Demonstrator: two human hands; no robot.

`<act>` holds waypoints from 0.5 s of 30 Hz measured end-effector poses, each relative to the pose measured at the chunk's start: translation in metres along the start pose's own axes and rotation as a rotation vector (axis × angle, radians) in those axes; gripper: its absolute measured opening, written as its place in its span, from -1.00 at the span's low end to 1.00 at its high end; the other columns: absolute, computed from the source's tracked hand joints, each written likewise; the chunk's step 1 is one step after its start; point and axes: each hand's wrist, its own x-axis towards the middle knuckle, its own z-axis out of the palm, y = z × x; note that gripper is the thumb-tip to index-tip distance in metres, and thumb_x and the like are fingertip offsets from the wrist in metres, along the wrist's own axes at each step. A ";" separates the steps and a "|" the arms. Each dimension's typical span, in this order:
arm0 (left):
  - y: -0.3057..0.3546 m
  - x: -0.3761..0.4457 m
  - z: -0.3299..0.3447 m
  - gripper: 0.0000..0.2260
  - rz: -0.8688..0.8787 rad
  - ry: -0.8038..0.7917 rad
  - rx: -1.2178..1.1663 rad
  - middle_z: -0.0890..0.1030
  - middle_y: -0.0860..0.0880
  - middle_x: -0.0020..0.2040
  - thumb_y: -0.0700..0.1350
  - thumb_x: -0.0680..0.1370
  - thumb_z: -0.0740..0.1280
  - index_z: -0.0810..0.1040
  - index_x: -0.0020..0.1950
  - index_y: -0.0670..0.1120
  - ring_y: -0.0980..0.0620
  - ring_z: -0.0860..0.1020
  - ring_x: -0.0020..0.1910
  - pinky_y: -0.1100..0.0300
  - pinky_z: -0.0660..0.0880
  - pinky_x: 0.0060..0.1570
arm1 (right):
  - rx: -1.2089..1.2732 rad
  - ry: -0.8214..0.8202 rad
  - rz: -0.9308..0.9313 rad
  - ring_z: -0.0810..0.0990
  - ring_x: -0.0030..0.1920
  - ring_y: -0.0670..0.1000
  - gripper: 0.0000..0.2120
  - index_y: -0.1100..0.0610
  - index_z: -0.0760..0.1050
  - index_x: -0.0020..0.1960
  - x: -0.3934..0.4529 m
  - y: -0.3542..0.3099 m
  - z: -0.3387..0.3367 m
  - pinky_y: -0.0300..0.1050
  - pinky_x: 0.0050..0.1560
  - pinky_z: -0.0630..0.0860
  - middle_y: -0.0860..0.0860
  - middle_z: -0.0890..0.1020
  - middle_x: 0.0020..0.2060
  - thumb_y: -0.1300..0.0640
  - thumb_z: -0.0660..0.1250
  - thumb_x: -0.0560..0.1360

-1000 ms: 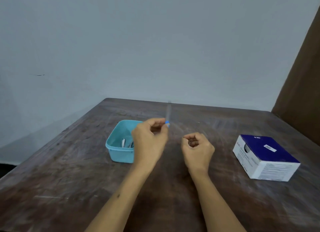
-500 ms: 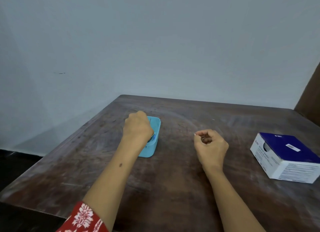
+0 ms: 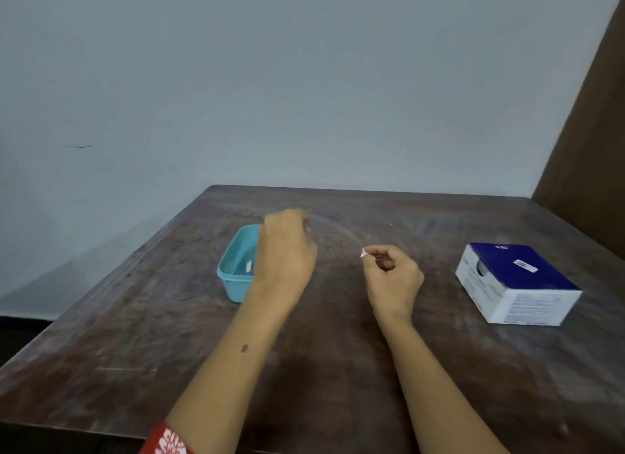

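Head view: the left hand [image 3: 285, 250] is hovering over the right side of the teal tub [image 3: 233, 286], knuckles up, fingers curling down. I cannot tell whether its grip is holding anything. The right hand [image 3: 394, 277] is hovering above the desk [image 3: 338, 369], its grip pinching a small white piece [image 3: 363, 252] between thumb and forefinger.

Your left hand [image 3: 285, 254] is curled with its back up, so its fingertips are hidden. Your right hand [image 3: 394, 277] pinches a tiny white bit [image 3: 363, 252], and the other fingers curl just behind the pinch.
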 end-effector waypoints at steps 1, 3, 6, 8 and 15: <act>0.009 -0.008 0.006 -0.80 0.028 -0.024 -0.102 0.67 -0.19 -0.01 -0.29 0.50 0.25 0.62 0.04 -0.20 -0.17 0.60 0.03 0.02 0.51 0.08 | 0.038 0.018 0.031 0.57 -0.38 -0.15 -0.86 0.03 0.62 -0.25 -0.002 -0.002 -0.005 -0.46 -0.29 0.41 -0.02 0.65 -0.39 0.26 0.41 0.37; 0.024 -0.028 0.018 -0.73 0.050 -0.075 -0.253 0.66 -0.15 0.07 -0.28 0.50 0.25 0.60 0.15 -0.16 -0.10 0.60 0.10 0.05 0.49 0.17 | 0.107 0.022 0.036 0.60 -0.35 -0.16 -0.82 0.02 0.63 -0.23 -0.008 -0.008 -0.015 -0.40 -0.25 0.46 -0.06 0.65 -0.37 0.30 0.40 0.38; 0.048 -0.065 0.036 -0.73 0.070 -0.115 -0.405 0.67 -0.06 0.06 -0.29 0.50 0.25 0.62 0.14 -0.11 0.07 0.61 0.05 0.35 0.44 0.14 | 0.190 0.009 0.040 0.65 -0.26 -0.11 -0.82 0.09 0.64 -0.16 -0.023 -0.013 -0.045 -0.24 -0.15 0.56 -0.01 0.68 -0.28 0.34 0.37 0.39; 0.063 -0.091 0.043 -0.74 0.091 -0.107 -0.518 0.68 0.00 -0.03 -0.31 0.50 0.25 0.65 0.06 -0.08 0.26 0.58 -0.12 0.57 0.39 -0.05 | 0.233 0.014 0.068 0.67 -0.22 -0.04 -0.84 0.12 0.64 -0.13 -0.035 -0.013 -0.071 -0.12 -0.12 0.59 0.03 0.69 -0.26 0.33 0.38 0.40; 0.137 -0.206 0.069 -0.79 0.070 -0.266 -0.834 0.66 0.05 -0.06 -0.28 0.51 0.29 0.66 0.05 -0.08 0.23 0.61 -0.08 0.41 0.50 -0.04 | 0.223 0.199 0.083 0.67 -0.16 0.07 -0.86 0.14 0.64 -0.10 -0.083 0.005 -0.211 -0.03 -0.08 0.60 0.13 0.68 -0.18 0.33 0.40 0.40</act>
